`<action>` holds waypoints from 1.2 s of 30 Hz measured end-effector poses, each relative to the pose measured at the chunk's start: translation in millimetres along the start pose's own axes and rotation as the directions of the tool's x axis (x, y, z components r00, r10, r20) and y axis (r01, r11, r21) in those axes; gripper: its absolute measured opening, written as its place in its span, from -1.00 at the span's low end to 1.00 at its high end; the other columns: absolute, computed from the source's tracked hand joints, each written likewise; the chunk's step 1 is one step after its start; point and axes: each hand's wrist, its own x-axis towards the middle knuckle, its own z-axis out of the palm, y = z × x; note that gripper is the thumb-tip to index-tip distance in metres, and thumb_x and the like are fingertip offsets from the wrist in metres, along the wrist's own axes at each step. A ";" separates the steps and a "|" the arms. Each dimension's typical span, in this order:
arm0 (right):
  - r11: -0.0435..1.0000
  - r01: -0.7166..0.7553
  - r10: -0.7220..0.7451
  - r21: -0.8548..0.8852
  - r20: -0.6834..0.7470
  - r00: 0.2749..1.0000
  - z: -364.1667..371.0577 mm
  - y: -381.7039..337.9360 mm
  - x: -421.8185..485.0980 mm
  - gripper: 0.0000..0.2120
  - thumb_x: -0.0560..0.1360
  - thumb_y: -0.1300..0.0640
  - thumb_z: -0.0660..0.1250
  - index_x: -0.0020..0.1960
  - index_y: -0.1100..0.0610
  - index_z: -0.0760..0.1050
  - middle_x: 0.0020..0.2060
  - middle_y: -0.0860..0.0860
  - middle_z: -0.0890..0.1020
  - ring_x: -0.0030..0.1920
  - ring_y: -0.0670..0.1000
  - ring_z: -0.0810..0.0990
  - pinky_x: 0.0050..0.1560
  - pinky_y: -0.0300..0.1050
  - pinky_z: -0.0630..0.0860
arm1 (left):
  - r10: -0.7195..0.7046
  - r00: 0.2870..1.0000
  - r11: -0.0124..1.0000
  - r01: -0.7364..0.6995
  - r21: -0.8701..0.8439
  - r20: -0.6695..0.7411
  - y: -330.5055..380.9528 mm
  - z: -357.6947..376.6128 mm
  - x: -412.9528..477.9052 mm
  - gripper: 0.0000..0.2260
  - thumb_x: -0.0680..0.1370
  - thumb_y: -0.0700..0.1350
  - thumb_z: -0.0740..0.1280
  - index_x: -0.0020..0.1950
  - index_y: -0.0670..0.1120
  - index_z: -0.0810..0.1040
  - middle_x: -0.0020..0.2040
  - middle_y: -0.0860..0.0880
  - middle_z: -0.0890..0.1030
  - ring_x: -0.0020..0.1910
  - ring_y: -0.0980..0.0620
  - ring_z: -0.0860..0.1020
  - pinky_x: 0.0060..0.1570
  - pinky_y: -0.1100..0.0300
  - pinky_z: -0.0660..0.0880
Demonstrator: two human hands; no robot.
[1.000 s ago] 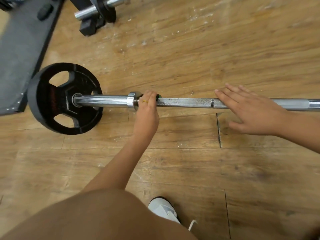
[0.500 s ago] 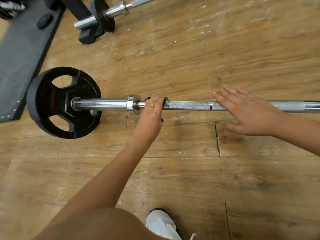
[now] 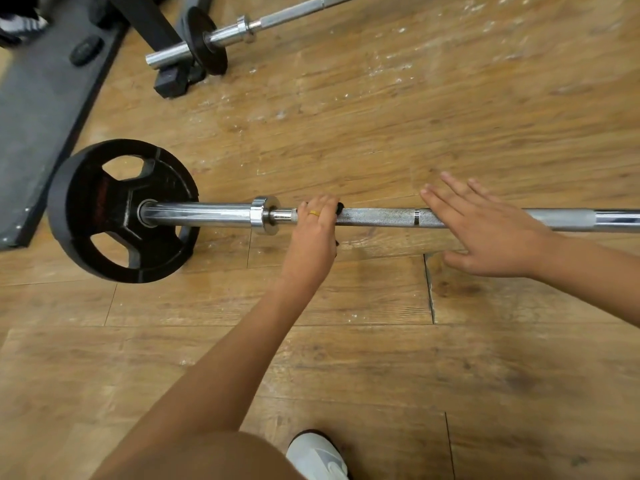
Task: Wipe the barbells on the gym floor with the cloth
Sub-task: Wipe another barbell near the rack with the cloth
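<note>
"Chrome or knurled steel: where on the near barbell (image 3: 381, 218) does the cloth (image 3: 340, 206) sit?" asks the student.

"On the knurled shaft, just beside the collar (image 3: 265, 214). Only a dark corner of the cloth shows. The rest is hidden under the left hand (image 3: 313, 233), whose fingers curl over the bar and hold the cloth against it. The right hand (image 3: 491, 233) lies flat on the shaft farther along, fingers straight, steadying the bar and holding nothing."

"How much of the job appears done?"

"Little can be confirmed. The bar lies across the wooden floor (image 3: 381, 341), with its black plate (image 3: 104, 209) just beside the grey mat (image 3: 41, 116) at the floor's left edge. The knurl between the two hands looks speckled and dull, so that stretch is probably unwiped. The sleeve (image 3: 201, 214) next to the plate is bright, though whether from wiping cannot be told. Beyond the right hand the shaft runs out of view."

"And the rest?"

"A second barbell (image 3: 242, 27) lies near the floor's far edge, by the foot of a black rack (image 3: 152, 19), well apart from both hands. On this evidence the work is at an early stage: most of the near shaft and the whole second bar are left."
</note>
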 end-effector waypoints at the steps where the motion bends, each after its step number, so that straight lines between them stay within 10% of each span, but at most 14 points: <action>1: 1.000 -0.001 0.001 0.001 0.008 1.000 -0.7 0.4 -0.3 -0.06 0.41 -0.28 0.05 0.64 0.17 -0.11 0.62 0.08 0.05 0.61 0.07 -0.19 0.57 0.04 -0.16 | 0.026 1.000 1.000 -0.026 0.002 0.013 -3.5 -2.2 0.9 -0.44 0.38 -0.53 0.25 0.37 -0.25 0.44 0.32 -0.18 0.53 0.36 -0.18 0.41 0.41 -0.15 0.33; 6: 0.999 -0.012 0.012 -0.031 -0.010 1.000 2.7 -2.8 -3.0 -0.08 0.42 -0.28 0.03 0.64 0.19 -0.03 0.60 0.10 0.14 0.62 0.10 -0.08 0.57 0.06 -0.12 | -0.228 0.972 0.973 0.227 -0.032 -0.049 -31.9 -10.3 -2.0 -0.57 0.57 -0.42 0.16 0.42 -0.21 0.44 0.28 -0.21 0.54 0.28 -0.19 0.47 0.21 -0.07 0.47; 12: 0.997 -0.021 0.019 -0.071 -0.037 0.999 3.4 -8.3 -6.3 -0.10 0.42 -0.24 0.05 0.62 0.24 0.04 0.58 0.15 0.21 0.61 0.15 0.03 0.54 0.08 -0.10 | -0.072 0.997 0.997 0.072 -0.040 0.005 -9.8 -3.9 -7.5 -0.48 0.48 -0.50 0.19 0.42 -0.21 0.44 0.40 -0.14 0.50 0.45 -0.13 0.37 0.51 -0.06 0.18; 18: 0.996 -0.013 0.008 -0.085 -0.057 0.998 5.0 -17.0 -13.4 -0.14 0.43 -0.18 0.09 0.61 0.26 0.09 0.56 0.17 0.25 0.60 0.17 0.08 0.54 0.12 -0.03 | -0.309 0.951 0.942 0.302 -0.148 -0.025 -3.3 -11.1 -7.0 -0.61 0.64 -0.34 0.10 0.42 -0.10 0.45 0.23 -0.14 0.56 0.18 -0.17 0.47 0.01 -0.08 0.50; 24: 0.995 -0.011 0.003 -0.104 -0.075 0.997 7.5 -27.0 -23.1 -0.14 0.44 -0.18 0.10 0.61 0.27 0.08 0.56 0.18 0.24 0.60 0.18 0.08 0.54 0.15 -0.02 | -0.088 0.993 0.991 0.095 -0.095 0.075 20.0 -4.7 -20.6 -0.58 0.54 -0.47 0.14 0.34 -0.17 0.46 0.34 -0.12 0.52 0.42 -0.13 0.34 0.43 -0.19 0.30; 30: 0.995 -0.007 -0.002 -0.103 -0.085 0.996 13.3 -36.5 -30.4 -0.13 0.43 -0.20 0.10 0.60 0.28 0.12 0.55 0.18 0.27 0.59 0.20 0.12 0.52 0.18 0.03 | -0.408 0.913 0.911 0.409 -0.061 0.022 -23.1 -22.3 -24.3 -0.59 0.63 -0.34 0.10 0.43 -0.08 0.45 0.03 -0.26 0.61 0.02 -0.27 0.56 -0.04 -0.08 0.52; 36: 0.996 -0.008 0.003 -0.089 -0.057 0.998 11.0 -45.6 -42.6 -0.14 0.43 -0.18 0.09 0.60 0.27 0.11 0.57 0.19 0.23 0.60 0.20 0.08 0.54 0.18 0.02 | -0.190 0.979 0.977 0.196 -0.082 0.072 8.1 -18.2 -39.0 -0.65 0.61 -0.37 0.14 0.36 -0.18 0.50 0.23 -0.18 0.58 0.21 -0.21 0.44 0.14 -0.06 0.43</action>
